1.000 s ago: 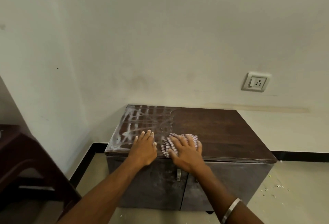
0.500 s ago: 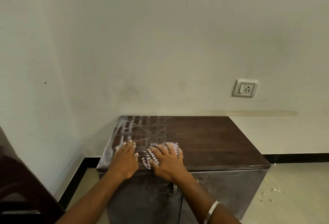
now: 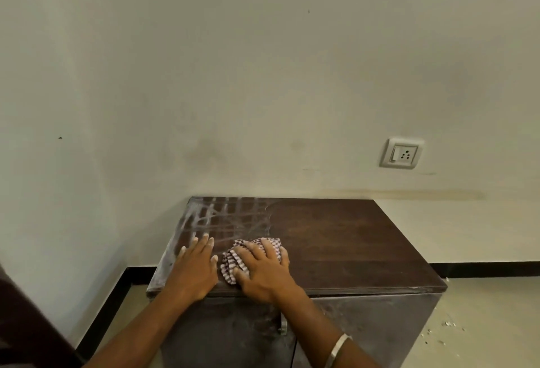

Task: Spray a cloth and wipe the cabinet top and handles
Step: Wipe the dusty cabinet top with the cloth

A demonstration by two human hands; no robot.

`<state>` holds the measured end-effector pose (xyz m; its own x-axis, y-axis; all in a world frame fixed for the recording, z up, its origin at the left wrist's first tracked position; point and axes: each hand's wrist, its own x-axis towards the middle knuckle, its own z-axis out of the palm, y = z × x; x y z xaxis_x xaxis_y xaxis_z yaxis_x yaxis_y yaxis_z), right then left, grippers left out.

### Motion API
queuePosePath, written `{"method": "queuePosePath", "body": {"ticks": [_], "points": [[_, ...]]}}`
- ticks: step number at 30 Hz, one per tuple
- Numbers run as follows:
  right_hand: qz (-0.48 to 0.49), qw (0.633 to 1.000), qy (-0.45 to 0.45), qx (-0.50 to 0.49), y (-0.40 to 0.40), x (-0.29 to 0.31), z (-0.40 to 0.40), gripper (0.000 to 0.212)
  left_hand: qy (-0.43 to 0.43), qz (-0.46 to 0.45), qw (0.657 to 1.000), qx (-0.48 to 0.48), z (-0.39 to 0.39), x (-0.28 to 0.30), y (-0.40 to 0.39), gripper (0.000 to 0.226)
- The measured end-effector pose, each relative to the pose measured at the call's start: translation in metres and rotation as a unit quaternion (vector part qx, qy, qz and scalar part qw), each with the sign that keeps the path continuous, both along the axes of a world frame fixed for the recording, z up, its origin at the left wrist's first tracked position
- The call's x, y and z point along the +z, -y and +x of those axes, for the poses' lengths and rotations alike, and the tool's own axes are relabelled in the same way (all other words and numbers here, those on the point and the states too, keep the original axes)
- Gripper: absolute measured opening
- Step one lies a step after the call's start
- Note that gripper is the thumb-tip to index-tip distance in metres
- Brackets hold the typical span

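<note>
A low dark wooden cabinet (image 3: 350, 245) stands in the room's corner. Its left half carries white dusty streaks (image 3: 222, 218); the right half looks darker and cleaner. A bunched checked cloth (image 3: 233, 262) lies near the front edge of the top. My right hand (image 3: 263, 268) presses flat on the cloth, covering most of it. My left hand (image 3: 195, 268) rests flat on the top just left of the cloth, fingers together. A metal door handle (image 3: 283, 325) shows on the cabinet front below my right wrist. No spray bottle is in view.
Pale walls close in behind and to the left. A wall socket (image 3: 401, 152) sits above the cabinet's right end. Dark furniture (image 3: 26, 326) fills the lower left corner. White crumbs (image 3: 444, 329) lie on the tiled floor at the right.
My right hand has slid the cloth to the left along the front of the top, with the left hand shifting left beside it. The view has tilted upward.
</note>
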<state>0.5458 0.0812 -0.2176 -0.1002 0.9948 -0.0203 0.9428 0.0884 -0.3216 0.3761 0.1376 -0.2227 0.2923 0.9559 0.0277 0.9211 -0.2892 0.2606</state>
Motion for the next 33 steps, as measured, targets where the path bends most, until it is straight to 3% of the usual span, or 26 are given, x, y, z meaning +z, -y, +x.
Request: {"method": "queuePosePath", "body": {"ticks": [6, 13, 20, 27, 33], "points": [[0.046, 0.999, -0.001, 0.025, 0.007, -0.007, 0.018, 0.054, 0.003, 0.008, 1.000, 0.013, 0.002, -0.002, -0.024, 0.055], [-0.003, 1.000, -0.003, -0.001, -0.036, 0.003, 0.012, 0.056, -0.017, 0.019, 1.000, 0.013, 0.003, -0.008, -0.043, 0.055], [0.042, 0.998, -0.019, 0.035, -0.019, -0.005, 0.022, 0.053, -0.024, 0.027, 0.999, 0.005, 0.010, -0.007, -0.058, 0.055], [0.001, 1.000, 0.008, -0.004, -0.062, 0.002, 0.025, 0.056, -0.019, 0.026, 0.999, -0.018, 0.022, 0.002, -0.062, 0.055], [0.047, 0.998, 0.015, 0.037, -0.052, -0.008, 0.030, 0.055, -0.008, 0.021, 0.999, -0.025, 0.028, 0.004, -0.072, 0.055]]}}
